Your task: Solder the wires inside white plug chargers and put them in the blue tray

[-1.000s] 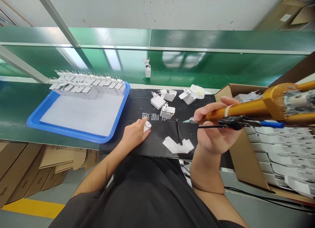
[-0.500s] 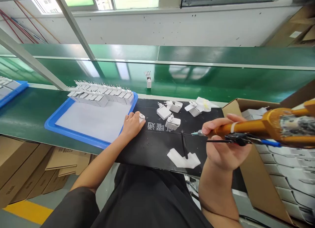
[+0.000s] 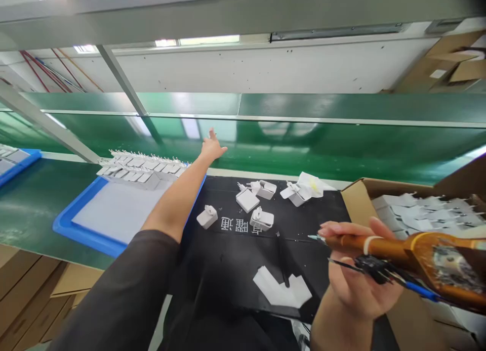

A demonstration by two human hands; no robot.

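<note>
My left hand (image 3: 212,147) reaches out over the green belt, its index finger and thumb stretched apart. No object shows between them; the small white plug adapter seen there earlier is out of sight. In my right hand (image 3: 357,270) is an orange metal hand tool (image 3: 391,246) with a narrow teal tip, a black lever and a blue tube. Its tip points left over the black mat (image 3: 228,260). One white plug adapter (image 3: 207,217) stands alone at the mat's left. Several more, including a white adapter (image 3: 261,218) and a flatter one (image 3: 247,200), lie farther right.
A blue tray (image 3: 85,242) holds rows of white adapters at left. Black tweezers (image 3: 283,260) rest on a folded white cloth (image 3: 283,290). Crumpled white paper (image 3: 311,184) lies at the mat's back. A cardboard box (image 3: 355,202) of white adapters stands at right.
My left hand has let go of the adapter at the mat's left and moved forward over the belt. The view has tilted up. My right hand still holds the orange tool.
</note>
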